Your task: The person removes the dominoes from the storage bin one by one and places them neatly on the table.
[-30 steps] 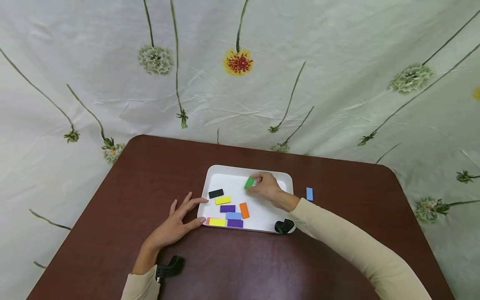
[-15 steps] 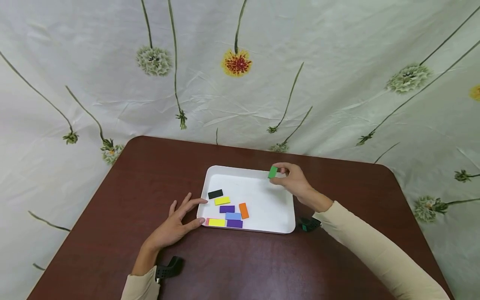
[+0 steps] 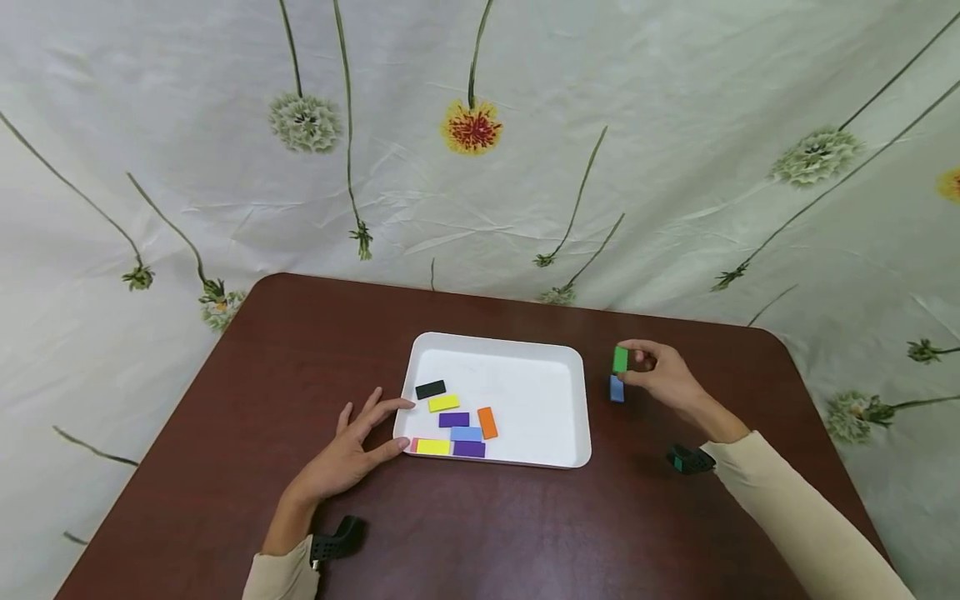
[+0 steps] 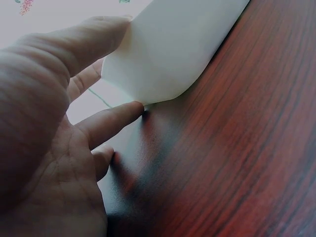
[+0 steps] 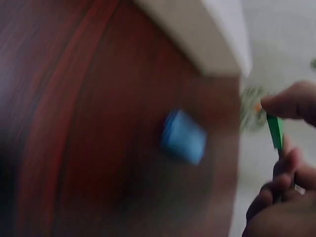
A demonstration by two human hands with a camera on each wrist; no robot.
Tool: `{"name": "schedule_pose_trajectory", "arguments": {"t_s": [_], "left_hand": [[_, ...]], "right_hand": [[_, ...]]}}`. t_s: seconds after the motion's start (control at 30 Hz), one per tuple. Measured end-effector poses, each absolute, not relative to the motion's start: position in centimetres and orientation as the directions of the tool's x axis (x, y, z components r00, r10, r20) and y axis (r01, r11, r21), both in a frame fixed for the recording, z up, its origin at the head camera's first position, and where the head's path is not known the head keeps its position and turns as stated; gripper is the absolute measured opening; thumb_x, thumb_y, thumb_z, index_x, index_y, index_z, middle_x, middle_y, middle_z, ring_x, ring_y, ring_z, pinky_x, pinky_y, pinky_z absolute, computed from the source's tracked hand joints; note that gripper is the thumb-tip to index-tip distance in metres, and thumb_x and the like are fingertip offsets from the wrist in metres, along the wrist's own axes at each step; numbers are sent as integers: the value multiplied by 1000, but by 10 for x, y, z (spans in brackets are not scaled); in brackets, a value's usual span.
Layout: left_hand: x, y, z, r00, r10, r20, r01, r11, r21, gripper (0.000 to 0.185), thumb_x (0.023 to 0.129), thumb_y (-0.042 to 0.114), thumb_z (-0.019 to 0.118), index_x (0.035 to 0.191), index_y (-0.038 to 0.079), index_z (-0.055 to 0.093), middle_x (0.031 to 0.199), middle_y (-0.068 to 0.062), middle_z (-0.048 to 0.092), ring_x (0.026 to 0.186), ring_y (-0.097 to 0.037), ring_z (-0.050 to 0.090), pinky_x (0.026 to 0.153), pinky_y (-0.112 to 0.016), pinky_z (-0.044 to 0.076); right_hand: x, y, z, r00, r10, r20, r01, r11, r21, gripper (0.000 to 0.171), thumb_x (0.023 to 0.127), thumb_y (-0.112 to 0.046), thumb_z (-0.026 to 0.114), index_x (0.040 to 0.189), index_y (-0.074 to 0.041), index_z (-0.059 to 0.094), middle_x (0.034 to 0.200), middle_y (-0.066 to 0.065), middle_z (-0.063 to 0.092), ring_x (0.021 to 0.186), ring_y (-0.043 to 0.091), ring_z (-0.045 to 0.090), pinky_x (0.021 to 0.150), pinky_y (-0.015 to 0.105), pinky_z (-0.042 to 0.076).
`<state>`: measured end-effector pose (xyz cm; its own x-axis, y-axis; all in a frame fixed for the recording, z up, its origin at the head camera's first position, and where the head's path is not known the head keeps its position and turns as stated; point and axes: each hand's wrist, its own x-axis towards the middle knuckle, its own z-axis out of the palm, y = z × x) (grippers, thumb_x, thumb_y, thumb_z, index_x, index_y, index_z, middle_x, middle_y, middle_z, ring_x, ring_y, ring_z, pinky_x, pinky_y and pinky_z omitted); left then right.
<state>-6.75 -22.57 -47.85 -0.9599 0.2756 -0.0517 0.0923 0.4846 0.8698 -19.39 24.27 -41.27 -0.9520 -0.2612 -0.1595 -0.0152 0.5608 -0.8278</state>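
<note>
My right hand (image 3: 651,370) pinches a small green block (image 3: 620,359) (image 5: 275,131) above the brown table, right of the white tray (image 3: 573,406). A light blue block (image 3: 617,388) (image 5: 184,136) lies on the table just below the green one. My left hand (image 3: 352,446) (image 4: 54,133) rests flat on the table with straight fingers touching the tray's left front corner (image 4: 148,74). Inside the tray lie several blocks: black (image 3: 431,388), yellow (image 3: 444,403), purple (image 3: 453,419), orange (image 3: 487,422) and others.
The brown table (image 3: 480,525) ends at a rounded far edge against a flowered cloth backdrop (image 3: 480,150). Wrist-worn black camera mounts (image 3: 339,535) show near both sleeves.
My right hand lifted the green block out of the tray and carried it right, over the tray's rim, to just above the blue block on the table. The left hand stayed put.
</note>
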Motion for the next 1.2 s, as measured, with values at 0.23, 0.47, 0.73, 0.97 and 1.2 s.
{"name": "schedule_pose_trajectory", "arguments": {"t_s": [0.23, 0.47, 0.73, 0.97, 1.2], "left_hand": [[-68, -225, -479, -960, 278, -39, 103, 478, 872, 48, 93, 34, 71, 138, 30, 53, 158, -18, 37, 155, -41, 1, 113, -67, -15], [-67, -226, -479, -960, 275, -43, 99, 482, 871, 48, 94, 33, 71, 138, 30, 53, 158, -18, 37, 155, -41, 1, 113, -67, -15], [-67, -225, -478, -960, 275, -49, 94, 485, 869, 49, 93, 35, 71, 139, 28, 53, 159, -18, 35, 155, -41, 0, 114, -67, -15], [-67, -225, -478, -961, 271, -55, 87, 486, 870, 49, 93, 35, 72, 138, 30, 52, 159, -18, 35, 155, -40, 0, 114, -67, -15], [-68, -225, -478, -959, 278, -50, 93, 480, 872, 50, 94, 34, 71, 140, 27, 52, 160, -18, 34, 155, -40, -1, 114, -66, -16]], "right_hand": [[-191, 280, -439, -934, -302, -193, -34, 611, -791, 50, 89, -1, 72, 134, 10, 53, 92, 8, 39, 74, 14, 34, 60, 27, 31], [-191, 286, -452, -926, -329, -188, -54, 607, -793, 49, 87, 2, 72, 131, 13, 54, 92, 9, 42, 72, 13, 34, 60, 26, 31], [-190, 285, -454, -918, -355, -175, -82, 603, -793, 49, 85, 3, 73, 129, 13, 55, 92, 10, 42, 74, 16, 35, 62, 27, 31], [-190, 280, -444, -920, -352, -172, -76, 590, -804, 52, 86, -2, 75, 133, 8, 54, 93, 9, 41, 74, 14, 34, 62, 28, 32], [-189, 228, -415, -885, -441, -149, -84, 467, -880, 43, 90, -4, 73, 128, 7, 58, 89, 10, 39, 73, 12, 35, 61, 26, 33]]}}
